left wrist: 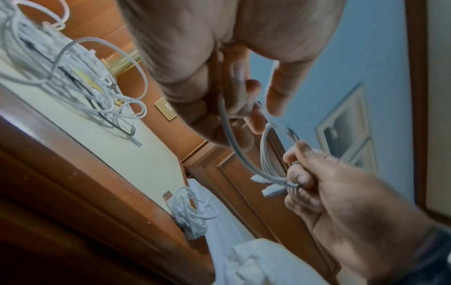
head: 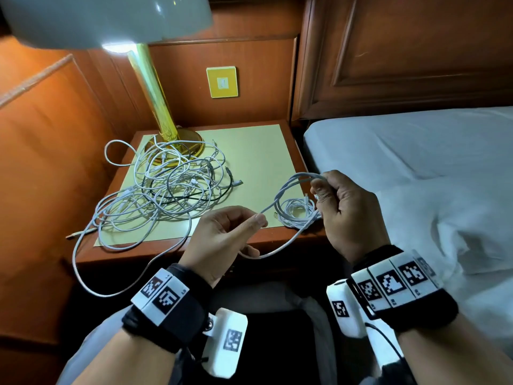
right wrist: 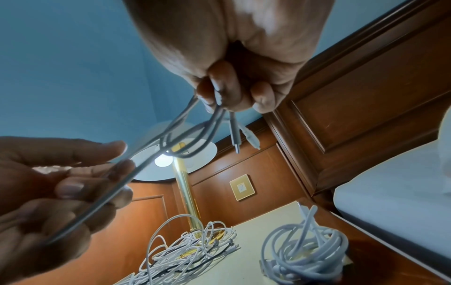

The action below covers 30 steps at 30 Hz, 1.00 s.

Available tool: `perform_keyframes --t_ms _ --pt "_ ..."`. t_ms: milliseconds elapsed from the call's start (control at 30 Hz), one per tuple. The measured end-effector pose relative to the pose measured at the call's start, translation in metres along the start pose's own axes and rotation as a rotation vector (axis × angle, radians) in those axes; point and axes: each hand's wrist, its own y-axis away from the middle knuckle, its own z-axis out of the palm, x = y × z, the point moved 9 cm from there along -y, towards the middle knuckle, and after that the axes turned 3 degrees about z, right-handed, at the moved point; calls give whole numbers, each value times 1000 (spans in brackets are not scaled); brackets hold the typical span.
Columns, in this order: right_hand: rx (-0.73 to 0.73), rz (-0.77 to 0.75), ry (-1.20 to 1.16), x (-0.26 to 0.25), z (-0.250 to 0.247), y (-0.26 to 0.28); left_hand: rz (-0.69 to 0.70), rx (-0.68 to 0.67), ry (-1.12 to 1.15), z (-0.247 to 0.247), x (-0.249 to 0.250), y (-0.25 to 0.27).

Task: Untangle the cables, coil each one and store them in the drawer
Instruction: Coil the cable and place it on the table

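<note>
Snagging is the risk: the white cable (head: pixel 280 195), looped in the clenched right hand (head: pixel 347 212) and pinched by the left hand (head: pixel 222 237), trails left into the tangle (head: pixel 163 184) (likely dragging it off).

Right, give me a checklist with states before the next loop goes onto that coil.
1. Right hand grips the gathered loops of the white cable: ok.
2. Left hand pinches the cable's running length between thumb and fingers: ok.
3. Free tail clear of the tangled pile: cannot tell; it droops over the nightstand front edge and runs back up toward the pile.
4. Both plugs held at the right hand: ok; two connectors hang below it.
5. Finished coil lies apart from the pile: ok.
6. Drawer open and ready: cannot tell; none in view.
</note>
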Motion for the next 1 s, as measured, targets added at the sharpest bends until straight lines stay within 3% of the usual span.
perform_keyframes --t_ms 100,267,367,500,667,767,933,1000 --pt "25 -22 9 -1 -3 -2 40 34 6 -7 8 0" --pt "60 -78 25 -5 -12 -4 288 68 -538 -18 29 0" --pt "76 -50 -1 -3 -14 -5 336 76 -528 -17 29 3" --pt "41 111 -97 11 -9 -5 385 89 -416 -16 27 6" --pt "-62 416 -547 29 5 0 481 130 -635 -16 33 7" --pt "-158 498 -729 23 19 7 551 63 -678 -3 38 12" --pt "-242 496 -780 14 34 14 649 -170 -702 29 43 26" --pt "-256 514 -778 14 38 16 654 -182 -698 32 44 28"
